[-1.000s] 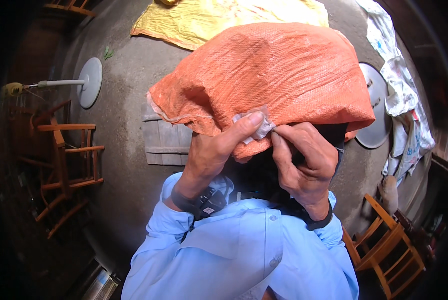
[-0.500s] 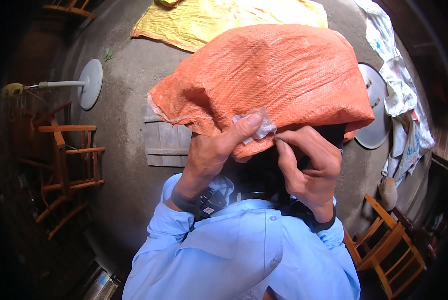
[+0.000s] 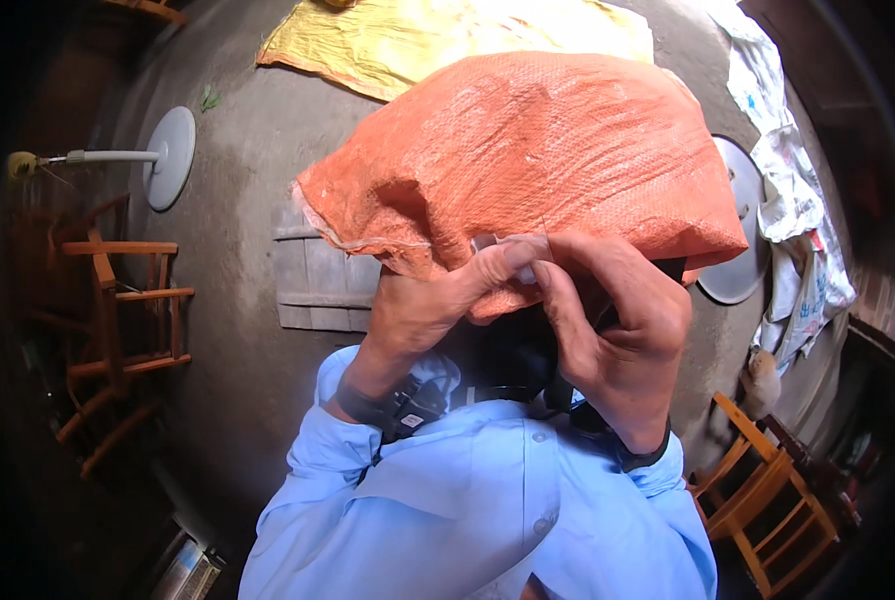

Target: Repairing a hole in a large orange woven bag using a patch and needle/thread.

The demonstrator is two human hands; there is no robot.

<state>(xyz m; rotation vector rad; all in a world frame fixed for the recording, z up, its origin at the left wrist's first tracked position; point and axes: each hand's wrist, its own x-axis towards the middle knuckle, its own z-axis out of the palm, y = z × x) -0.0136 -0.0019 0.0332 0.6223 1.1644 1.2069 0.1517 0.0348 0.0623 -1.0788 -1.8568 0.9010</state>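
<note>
An orange woven sack (image 3: 568, 150) lies bunched across my lap, its open-looking hemmed edge on the left. My left hand (image 3: 433, 300) is closed on the sack's near fold, the thumb pressing a small whitish plastic patch (image 3: 488, 241) against the fabric. Close against that thumb, my right hand (image 3: 623, 315) is closed in a pinch at the patch's right edge, thumb and forefinger around it. A very fine dark line, thread or needle, rises just above the right forefinger. Whatever else the right fingertips hold is hidden. The left fingers are tucked behind the cloth.
Beyond the sack a yellow woven sheet (image 3: 418, 45) is spread on the concrete floor. Grey boards (image 3: 318, 285) lie left of it. Wooden chairs (image 3: 108, 300) stand on the left, another wooden chair (image 3: 768, 490) at lower right. Round grey discs and white sacks (image 3: 793, 200) flank the sides.
My right hand has shifted slightly up and left, so its fingertips now cover the patch's right edge and meet my left thumb. The sack has barely moved.
</note>
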